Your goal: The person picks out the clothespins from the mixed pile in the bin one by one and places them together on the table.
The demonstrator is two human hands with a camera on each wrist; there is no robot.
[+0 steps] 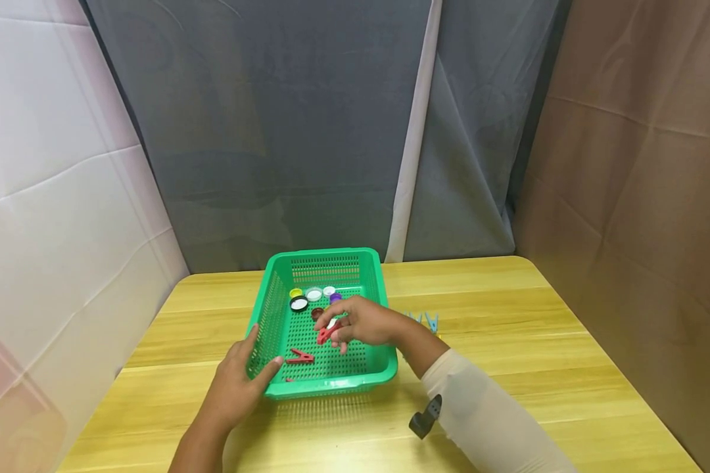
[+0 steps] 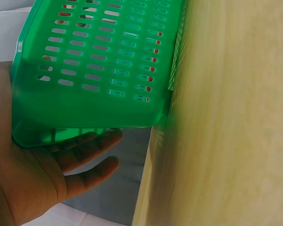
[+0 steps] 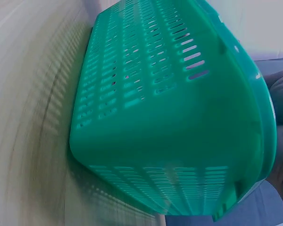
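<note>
A green plastic basket (image 1: 352,381) stands on the table with loose caps and clothespins inside. My left hand (image 1: 236,381) rests at its near left corner, thumb over the rim. In the left wrist view the fingers (image 2: 92,181) of that hand extend fairly straight beside the basket wall. My right hand (image 1: 361,322) reaches over the right rim and pinches a red clothespin (image 1: 324,336) above the basket floor. Another red clothespin (image 1: 300,357) lies near the front inside. In the right wrist view the basket side (image 3: 179,122) hides most of the right hand.
Toward the back of the basket lie a black-rimmed cap (image 1: 298,303), a yellow cap (image 1: 296,292), a brown cap (image 1: 317,313), a purple cap (image 1: 335,297) and white ones. Blue clothespins (image 1: 432,322) lie on the wooden table (image 1: 509,341) to the right, partly behind the right forearm.
</note>
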